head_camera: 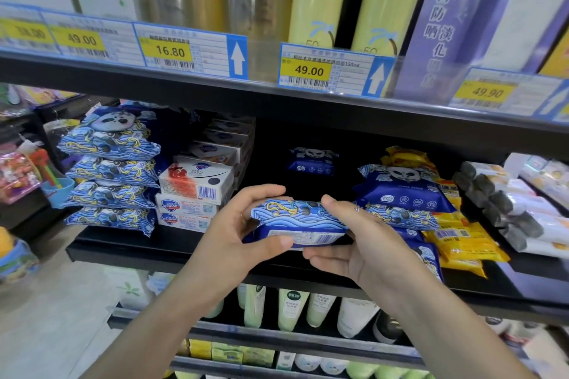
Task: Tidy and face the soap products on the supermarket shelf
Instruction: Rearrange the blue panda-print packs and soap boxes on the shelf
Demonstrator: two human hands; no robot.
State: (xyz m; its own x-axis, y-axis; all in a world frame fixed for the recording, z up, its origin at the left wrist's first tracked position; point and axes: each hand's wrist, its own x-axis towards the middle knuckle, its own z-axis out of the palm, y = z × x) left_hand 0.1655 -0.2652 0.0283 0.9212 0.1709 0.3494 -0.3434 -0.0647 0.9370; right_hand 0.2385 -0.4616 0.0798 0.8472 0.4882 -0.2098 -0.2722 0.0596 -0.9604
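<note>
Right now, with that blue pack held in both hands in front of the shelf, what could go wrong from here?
1. The right-hand pile of blue packs and yellow packs already lies uneven and overhangs the shelf edge; adding the held pack there might tip it.
2. The left hand works close to the soap boxes, whose top box sits askew; a nudge could shift it.

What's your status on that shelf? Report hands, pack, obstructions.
Left hand and right hand both gripping blue wave-print pack, held in front of middle shelf. Gap behind it open, one small blue pack at the back.
</note>
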